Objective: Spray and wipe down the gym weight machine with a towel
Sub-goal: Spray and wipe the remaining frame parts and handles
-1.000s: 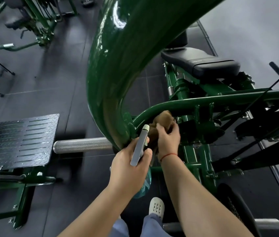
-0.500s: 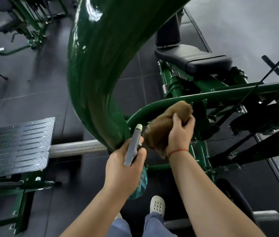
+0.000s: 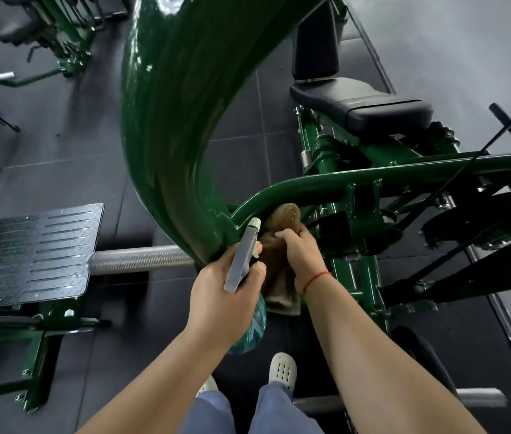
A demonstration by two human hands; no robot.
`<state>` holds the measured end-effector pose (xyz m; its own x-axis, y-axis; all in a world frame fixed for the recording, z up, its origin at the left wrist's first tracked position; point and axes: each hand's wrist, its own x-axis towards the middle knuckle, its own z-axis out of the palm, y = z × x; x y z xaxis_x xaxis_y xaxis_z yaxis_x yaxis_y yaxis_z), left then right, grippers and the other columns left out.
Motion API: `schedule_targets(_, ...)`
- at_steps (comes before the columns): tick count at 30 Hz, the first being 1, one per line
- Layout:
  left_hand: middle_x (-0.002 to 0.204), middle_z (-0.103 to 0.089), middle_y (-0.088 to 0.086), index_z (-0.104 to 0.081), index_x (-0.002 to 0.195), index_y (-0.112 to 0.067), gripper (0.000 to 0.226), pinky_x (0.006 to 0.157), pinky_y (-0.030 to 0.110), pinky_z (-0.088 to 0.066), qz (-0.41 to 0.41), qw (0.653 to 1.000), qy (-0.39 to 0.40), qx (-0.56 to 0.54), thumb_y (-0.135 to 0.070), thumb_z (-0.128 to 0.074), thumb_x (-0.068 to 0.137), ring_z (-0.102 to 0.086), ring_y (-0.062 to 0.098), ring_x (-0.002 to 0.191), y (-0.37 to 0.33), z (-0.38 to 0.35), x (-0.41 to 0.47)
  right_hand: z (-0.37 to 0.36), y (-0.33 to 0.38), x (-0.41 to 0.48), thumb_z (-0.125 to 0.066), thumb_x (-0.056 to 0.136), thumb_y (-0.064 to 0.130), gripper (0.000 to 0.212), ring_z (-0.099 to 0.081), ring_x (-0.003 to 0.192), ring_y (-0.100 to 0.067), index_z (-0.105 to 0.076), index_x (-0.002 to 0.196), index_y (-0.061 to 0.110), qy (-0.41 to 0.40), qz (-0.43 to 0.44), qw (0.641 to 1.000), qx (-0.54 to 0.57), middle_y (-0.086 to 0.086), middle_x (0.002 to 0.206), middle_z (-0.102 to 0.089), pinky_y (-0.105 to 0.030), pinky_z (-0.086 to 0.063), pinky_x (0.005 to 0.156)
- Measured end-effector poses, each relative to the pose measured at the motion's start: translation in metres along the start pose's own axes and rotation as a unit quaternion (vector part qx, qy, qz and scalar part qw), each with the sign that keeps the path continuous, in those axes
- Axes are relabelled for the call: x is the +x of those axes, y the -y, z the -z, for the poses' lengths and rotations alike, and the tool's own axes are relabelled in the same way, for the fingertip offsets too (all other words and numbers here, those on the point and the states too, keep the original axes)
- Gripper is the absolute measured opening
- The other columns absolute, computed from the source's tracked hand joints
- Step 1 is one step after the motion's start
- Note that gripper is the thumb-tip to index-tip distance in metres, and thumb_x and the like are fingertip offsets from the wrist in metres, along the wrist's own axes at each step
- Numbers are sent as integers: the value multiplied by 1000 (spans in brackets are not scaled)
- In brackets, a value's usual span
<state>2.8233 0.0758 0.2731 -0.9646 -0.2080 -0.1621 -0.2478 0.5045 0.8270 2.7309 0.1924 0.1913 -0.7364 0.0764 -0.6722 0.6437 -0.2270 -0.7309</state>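
Observation:
A dark green weight machine fills the view, with a thick curved frame beam [image 3: 169, 126] and a thinner bent tube [image 3: 304, 187] branching right from its base. My right hand [image 3: 302, 253] grips a brown towel [image 3: 282, 228] bunched against the underside of that tube near the joint; the towel's loose end hangs below my wrist. My left hand [image 3: 222, 296] holds a spray bottle [image 3: 243, 260] with a grey head and teal body, its nozzle pointing up toward the joint beside the towel.
A black padded seat [image 3: 363, 109] sits behind the tube. A knurled steel bar [image 3: 138, 260] sticks out left toward a black ribbed footplate [image 3: 35, 249]. Black cables and linkages [image 3: 466, 227] crowd the right. Another green machine [image 3: 60, 42] stands far left. My white shoes [image 3: 282, 369] are below.
My right hand has slid the towel back left along the bent tube toward the joint, after reaching further right half a second ago. The left hand keeps the bottle in place.

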Motion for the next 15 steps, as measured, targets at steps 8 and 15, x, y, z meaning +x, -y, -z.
schedule_targets(8, 72, -69, 1, -61, 100, -43, 16, 67, 47, -57, 0, 1000, 10, -10, -43, -56, 84, -66, 17, 66, 2, 2, 0, 20, 15, 41, -58, 100, 36, 47, -65, 106, -33, -47, 144, 25, -119, -41, 939, 319, -12, 129, -62, -51, -59, 79)
schedule_targets(15, 53, -55, -11, -55, 74, -39, 31, 54, 22, -36, -16, 1000, 15, 9, -19, -66, 94, -50, 6, 49, 5, 3, 0, 2, 19, 41, -59, 95, 35, 46, -66, 99, -33, -49, 137, 20, -77, -77, 944, 313, -13, 117, -65, -48, -58, 77)
